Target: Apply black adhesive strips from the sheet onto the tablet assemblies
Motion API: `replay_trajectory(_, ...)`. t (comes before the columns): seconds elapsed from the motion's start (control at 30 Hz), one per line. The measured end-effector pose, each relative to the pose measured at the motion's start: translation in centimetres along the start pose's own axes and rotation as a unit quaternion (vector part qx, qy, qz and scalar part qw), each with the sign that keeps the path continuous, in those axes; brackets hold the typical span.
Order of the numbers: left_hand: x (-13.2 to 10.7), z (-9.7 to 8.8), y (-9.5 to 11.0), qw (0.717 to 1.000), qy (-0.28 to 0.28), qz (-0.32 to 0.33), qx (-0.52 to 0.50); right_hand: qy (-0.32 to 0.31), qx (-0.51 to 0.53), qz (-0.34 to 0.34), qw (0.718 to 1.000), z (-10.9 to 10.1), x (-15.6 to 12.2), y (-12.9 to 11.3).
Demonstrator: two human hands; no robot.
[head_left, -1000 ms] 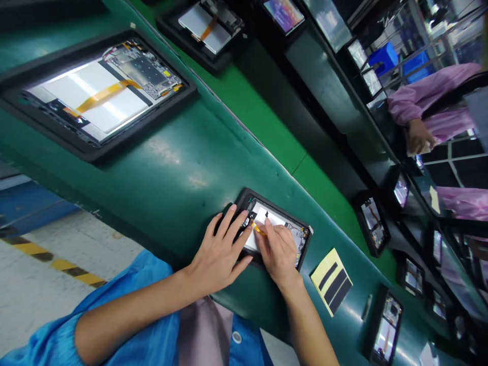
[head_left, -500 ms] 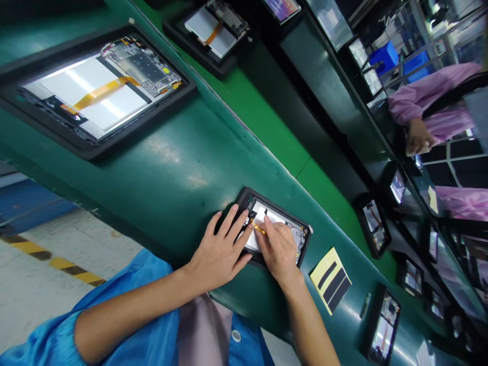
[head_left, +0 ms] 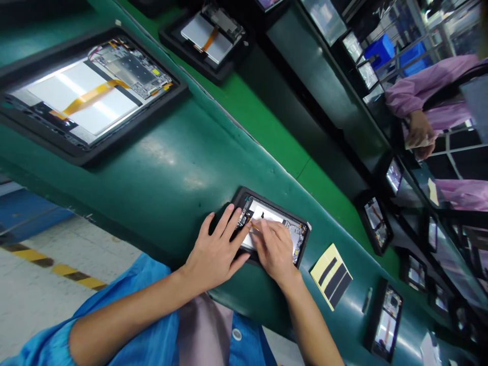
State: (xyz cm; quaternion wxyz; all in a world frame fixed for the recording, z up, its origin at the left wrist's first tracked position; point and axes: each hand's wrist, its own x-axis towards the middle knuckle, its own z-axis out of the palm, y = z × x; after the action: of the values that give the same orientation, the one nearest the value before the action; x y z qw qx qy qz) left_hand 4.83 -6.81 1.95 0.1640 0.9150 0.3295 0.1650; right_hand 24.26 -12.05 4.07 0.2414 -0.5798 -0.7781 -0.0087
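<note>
An opened tablet (head_left: 286, 223) lies in a black tray (head_left: 244, 195) on the green bench, showing a silver back plate, a circuit board and an orange ribbon cable (head_left: 254, 227). My left hand (head_left: 216, 250) rests flat on the tray's near left corner, fingers spread and holding nothing. My right hand (head_left: 275, 250) lies over the middle of the tablet, its fingers curled and pressed on the silver plate next to the ribbon cable. What is under the fingertips is hidden.
A yellow sheet with black strips (head_left: 331, 275) lies right of the tray. More trays with opened tablets stand at the upper left (head_left: 88, 86), at the top (head_left: 208, 33) and at the lower right (head_left: 387, 317). A person in a pink sleeve (head_left: 423, 91) works across the line.
My right hand's fingers have slid slightly left along the silver plate toward the ribbon cable. The left hand stays put. The camera has shifted a little.
</note>
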Motion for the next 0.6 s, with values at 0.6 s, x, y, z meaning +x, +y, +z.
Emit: replay_trajectory(0.6, -0.4, -0.1, -1.4, 1.0, 0.0, 0.023, -0.01, -0.131, -0.112, -0.052, 0.984, -1.1, -0.9, -0.8)
